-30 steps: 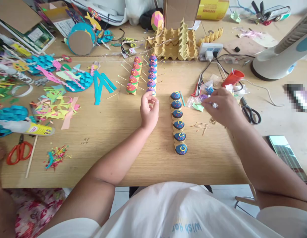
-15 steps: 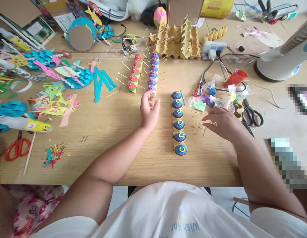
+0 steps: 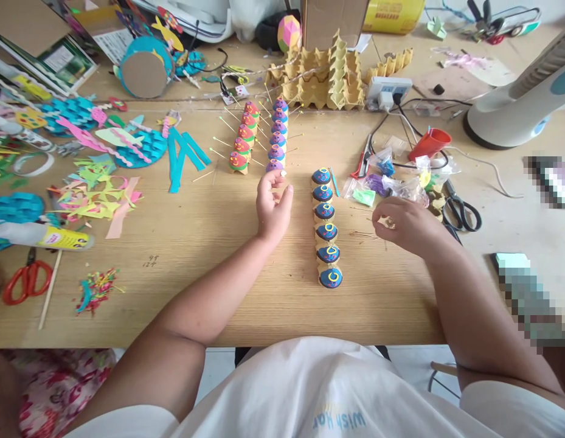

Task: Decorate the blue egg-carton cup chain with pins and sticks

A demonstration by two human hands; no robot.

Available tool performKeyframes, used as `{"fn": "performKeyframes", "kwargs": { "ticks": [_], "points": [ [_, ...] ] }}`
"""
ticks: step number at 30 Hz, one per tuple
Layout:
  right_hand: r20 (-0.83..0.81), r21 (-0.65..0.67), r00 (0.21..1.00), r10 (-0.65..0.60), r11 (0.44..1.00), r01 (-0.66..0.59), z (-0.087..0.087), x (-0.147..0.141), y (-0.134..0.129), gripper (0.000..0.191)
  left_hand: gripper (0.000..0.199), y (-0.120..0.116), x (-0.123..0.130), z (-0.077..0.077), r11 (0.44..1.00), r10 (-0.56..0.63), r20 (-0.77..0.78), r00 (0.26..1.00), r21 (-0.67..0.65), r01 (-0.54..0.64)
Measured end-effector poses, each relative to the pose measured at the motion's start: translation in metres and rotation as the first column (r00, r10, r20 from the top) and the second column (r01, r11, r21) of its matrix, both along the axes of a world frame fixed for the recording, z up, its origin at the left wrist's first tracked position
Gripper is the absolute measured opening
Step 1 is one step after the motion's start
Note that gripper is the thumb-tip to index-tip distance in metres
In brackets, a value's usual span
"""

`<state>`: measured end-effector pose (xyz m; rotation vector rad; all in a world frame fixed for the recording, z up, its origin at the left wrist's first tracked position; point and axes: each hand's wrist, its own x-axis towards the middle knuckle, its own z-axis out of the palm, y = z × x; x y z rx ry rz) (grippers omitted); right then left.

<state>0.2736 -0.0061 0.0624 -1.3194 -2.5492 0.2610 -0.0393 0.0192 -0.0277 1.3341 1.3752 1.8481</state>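
My left hand (image 3: 273,204) is raised at the near end of the purple-and-blue egg-carton row (image 3: 278,135), its fingers curled and a small white bit at the fingertip. Left of that row stands a red-and-green row (image 3: 244,137), with pins sticking out of both. A row of blue domes with yellow rings (image 3: 326,228) runs down the table between my hands. Over the thin sticks (image 3: 363,234) at the right, my right hand (image 3: 403,226) has its thumb and forefinger pinched together; what lies between them is too small to make out.
Paper scraps (image 3: 97,188), red-handled scissors (image 3: 29,281) and a glue bottle (image 3: 45,235) lie left. To the right are small plastic bags (image 3: 391,179), a red cup (image 3: 430,143), black scissors (image 3: 462,213) and a white appliance base (image 3: 496,125). A person's patterned clothing (image 3: 63,389) shows lower left.
My right thumb and forefinger have closed together over the sticks. My left hand keeps nearly the same pose. The whole view has shifted slightly.
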Motion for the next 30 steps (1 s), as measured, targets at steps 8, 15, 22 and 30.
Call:
{"fn": "performKeyframes", "kwargs": {
  "ticks": [8, 15, 22, 30],
  "points": [
    [-0.461, -0.195, 0.885, -0.062, 0.98, -0.033, 0.024, -0.049, 0.018, 0.005, 0.025, -0.006, 0.006, 0.011, 0.993, -0.114, 0.001, 0.993, 0.025, 0.114],
    [-0.657, -0.289, 0.73, -0.187, 0.957, -0.014, 0.007, -0.087, 0.041, 0.008, 0.023, -0.01, 0.011, 0.014, 0.976, -0.181, -0.044, 0.982, 0.118, 0.185],
    [-0.61, -0.21, 0.784, -0.118, 0.978, -0.015, -0.002, -0.114, 0.019, 0.006, 0.044, -0.016, 0.014, 0.018, 0.946, -0.197, -0.172, 0.965, 0.223, 0.234],
    [-0.589, -0.064, 0.805, -0.062, 0.998, 0.029, -0.025, -0.114, 0.015, 0.01, 0.038, -0.02, 0.014, 0.018, 0.938, -0.178, -0.232, 0.956, 0.253, 0.236]
  ]
}}
